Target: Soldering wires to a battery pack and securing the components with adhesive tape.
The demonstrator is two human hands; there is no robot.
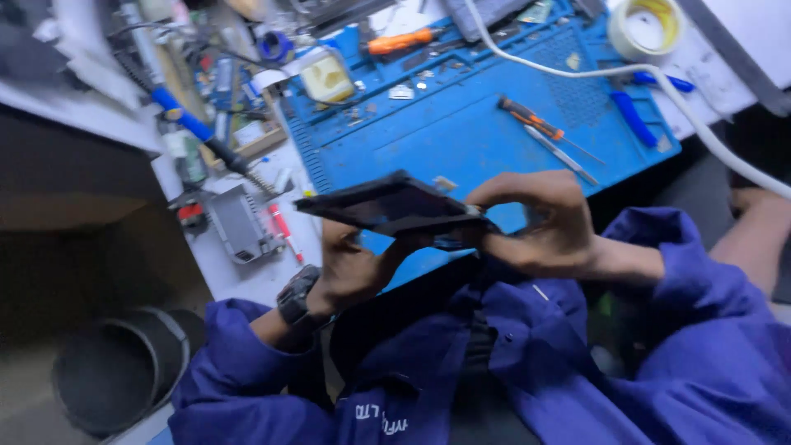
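1. A flat black tablet-like panel (387,206) is held in the air above the near edge of a blue mat (461,140), over the person's lap.
2. The left hand (354,268) grips it from beneath, fingers wrapped up around its near edge.
3. The right hand (540,218) pinches its right end, fingertips curled onto the corner.
4. The panel looks thin, stiff and light, probably glass-faced and so fragile and a little slippery; the edges and corners seem the safest places to hold, not the face.
5. The mat lies on a white tabletop (247,280) and carries an orange-handled screwdriver (531,119), tweezers (560,154), and small loose parts.
6. A tape roll (647,29) and a white cable (593,74) sit farther back.
7. A dark bin (124,371) stands on the floor to the left; the room is dim and cluttered.
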